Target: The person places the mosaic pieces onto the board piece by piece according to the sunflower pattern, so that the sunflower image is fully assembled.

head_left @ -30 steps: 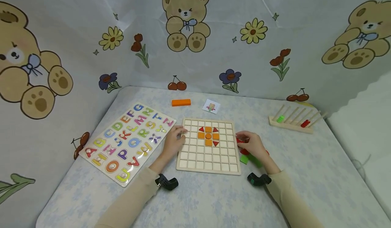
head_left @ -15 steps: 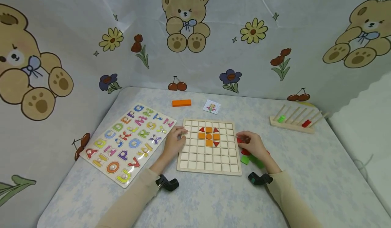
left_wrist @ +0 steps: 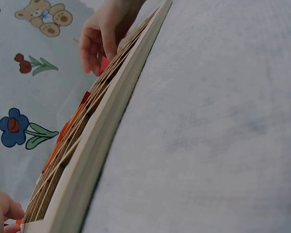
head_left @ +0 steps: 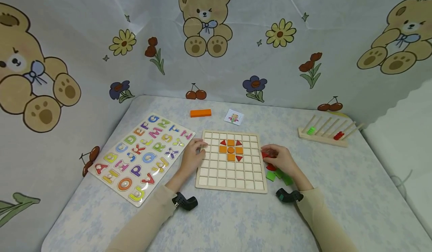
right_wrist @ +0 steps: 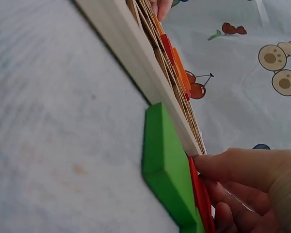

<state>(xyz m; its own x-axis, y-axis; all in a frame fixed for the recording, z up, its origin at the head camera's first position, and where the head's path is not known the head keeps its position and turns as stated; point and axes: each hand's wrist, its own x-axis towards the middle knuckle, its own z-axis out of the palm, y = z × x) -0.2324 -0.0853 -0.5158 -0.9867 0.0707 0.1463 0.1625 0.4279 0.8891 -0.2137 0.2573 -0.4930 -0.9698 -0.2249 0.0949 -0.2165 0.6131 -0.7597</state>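
A wooden grid board (head_left: 216, 173) lies flat on the table. Near its top middle, orange squares (head_left: 231, 157) surround an orange disc (head_left: 231, 150), with red triangles (head_left: 239, 158) at several corners. My left hand (head_left: 191, 158) rests on the board's left edge, its fingers loosely bent. Beside the right edge, my right hand (head_left: 279, 160) pinches a red piece (right_wrist: 197, 182) between thumb and fingers; the hand partly hides its shape. Another red piece (head_left: 271, 167) and several green squares (head_left: 270, 176) lie below that hand. The left wrist view shows red (left_wrist: 104, 64) at the right fingertips.
An alphabet puzzle board (head_left: 140, 158) lies to the left. Behind the grid stand an orange block (head_left: 200, 113) and a small picture card (head_left: 234, 117). A wooden peg rack (head_left: 322, 137) with green and red beads is at the back right.
My right wrist has shifted slightly, so more of the green squares shows beneath it. The left hand stays at the board's edge, and the pieces on the grid are unchanged.
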